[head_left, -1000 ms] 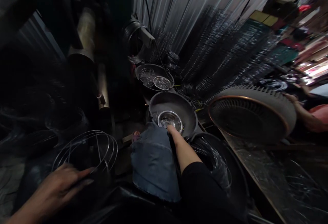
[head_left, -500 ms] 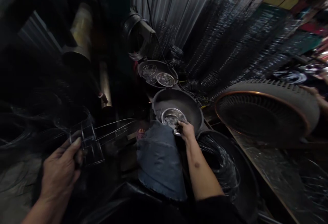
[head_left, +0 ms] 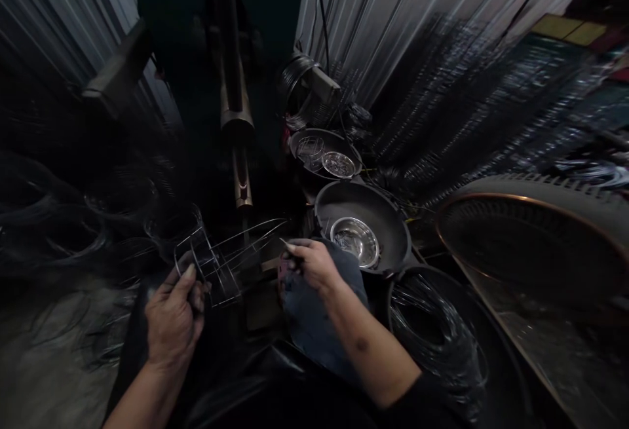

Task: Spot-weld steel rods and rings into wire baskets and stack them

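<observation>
My left hand [head_left: 174,314] is closed round the near end of a wire frame [head_left: 223,270], whose long thin wires stretch away to the right. In front of my body, my right hand [head_left: 312,262] pinches a small thin metal piece [head_left: 284,243] between thumb and fingers, just right of those wires. Behind the right hand, a shiny metal bowl [head_left: 366,240] with small metal pieces in it sits in a dark round pan [head_left: 386,209]. A metal post [head_left: 242,177] of a machine stands beyond the wire frame.
Another pan [head_left: 304,135] holds a small dish [head_left: 339,164] and wire pieces. A wire coil [head_left: 442,344] lies in a large basin at the right. A fan [head_left: 531,245] stands at far right. Stacked wire racks [head_left: 442,101] lean by the corrugated wall. Wire rings lie at left.
My right hand has left the metal bowl and moved left towards the wire frame, with a small piece in its fingers. The view has shifted left, and my left hand still holds the frame.
</observation>
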Action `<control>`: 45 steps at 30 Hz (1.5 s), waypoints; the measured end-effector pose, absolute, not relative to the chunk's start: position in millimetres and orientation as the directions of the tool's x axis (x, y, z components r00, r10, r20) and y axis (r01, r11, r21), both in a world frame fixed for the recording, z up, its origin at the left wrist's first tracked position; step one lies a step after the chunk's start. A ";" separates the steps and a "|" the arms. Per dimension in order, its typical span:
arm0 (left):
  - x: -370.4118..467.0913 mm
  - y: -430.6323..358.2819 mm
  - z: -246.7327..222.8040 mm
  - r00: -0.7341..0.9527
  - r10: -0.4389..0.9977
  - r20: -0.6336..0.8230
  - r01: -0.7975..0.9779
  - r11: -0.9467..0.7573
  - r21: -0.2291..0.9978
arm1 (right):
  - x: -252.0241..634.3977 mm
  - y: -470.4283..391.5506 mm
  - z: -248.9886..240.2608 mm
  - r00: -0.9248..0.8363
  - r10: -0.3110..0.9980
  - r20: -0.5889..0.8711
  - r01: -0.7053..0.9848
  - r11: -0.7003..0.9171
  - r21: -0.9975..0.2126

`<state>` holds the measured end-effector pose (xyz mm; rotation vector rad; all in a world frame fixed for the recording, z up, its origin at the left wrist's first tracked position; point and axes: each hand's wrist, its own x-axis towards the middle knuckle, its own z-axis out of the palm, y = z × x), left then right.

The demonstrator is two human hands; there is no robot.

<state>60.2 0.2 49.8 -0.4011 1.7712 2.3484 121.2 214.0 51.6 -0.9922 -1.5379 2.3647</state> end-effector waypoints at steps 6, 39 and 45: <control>60.2 -11.1 55.1 -0.947 -0.060 -0.314 -0.284 -0.297 0.912 | 83.6 166.7 62.5 -0.860 0.291 -0.420 0.147 -0.647 -0.748; -11.3 7.6 70.9 -0.977 -0.009 -0.213 -0.202 -0.282 0.938 | 17.4 168.0 85.1 -0.846 0.448 -0.288 -0.102 -0.666 -0.739; -14.2 5.8 76.1 -0.974 -0.006 -0.225 -0.215 -0.271 0.938 | 12.7 168.8 84.6 -0.839 0.451 -0.306 -0.100 -0.680 -0.726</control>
